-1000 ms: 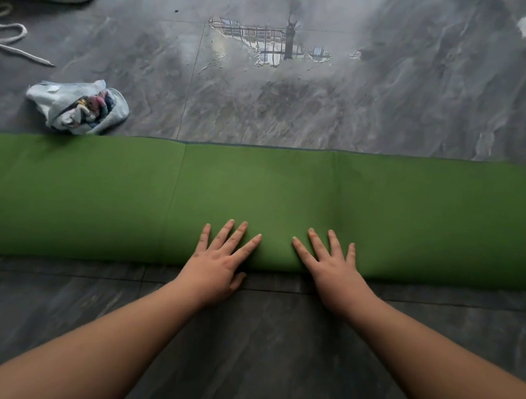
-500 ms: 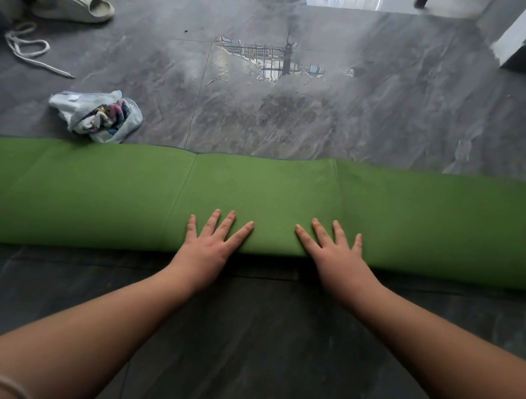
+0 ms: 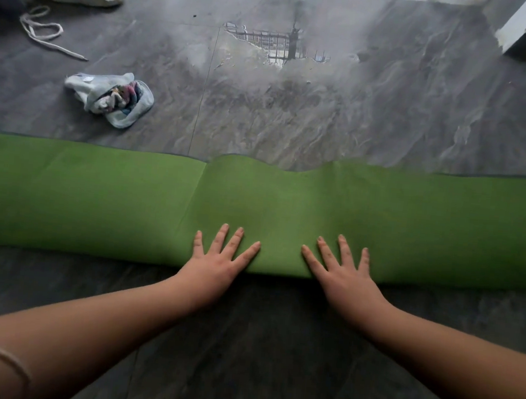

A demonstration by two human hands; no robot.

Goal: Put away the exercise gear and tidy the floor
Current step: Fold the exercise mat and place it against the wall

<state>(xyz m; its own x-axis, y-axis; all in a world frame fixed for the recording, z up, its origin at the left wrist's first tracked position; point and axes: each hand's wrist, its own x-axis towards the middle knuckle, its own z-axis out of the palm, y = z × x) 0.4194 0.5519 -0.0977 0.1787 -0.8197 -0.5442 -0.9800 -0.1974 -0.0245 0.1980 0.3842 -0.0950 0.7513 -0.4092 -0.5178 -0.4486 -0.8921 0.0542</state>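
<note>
Both flat, spread palms, left hand (image 3: 215,266) and right hand (image 3: 342,278), press the mat (image 3: 442,226) at 6 o'clock, gripping nothing; I'd push evenly so the buckled 12 o'clock edge rolls straight.

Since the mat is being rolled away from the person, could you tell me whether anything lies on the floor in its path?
Nothing lies straight ahead of the hands: left hand and right hand press flat on the green mat, with bare floor beyond. A crumpled cloth bundle lies just past the mat's far edge, to the left.
</note>
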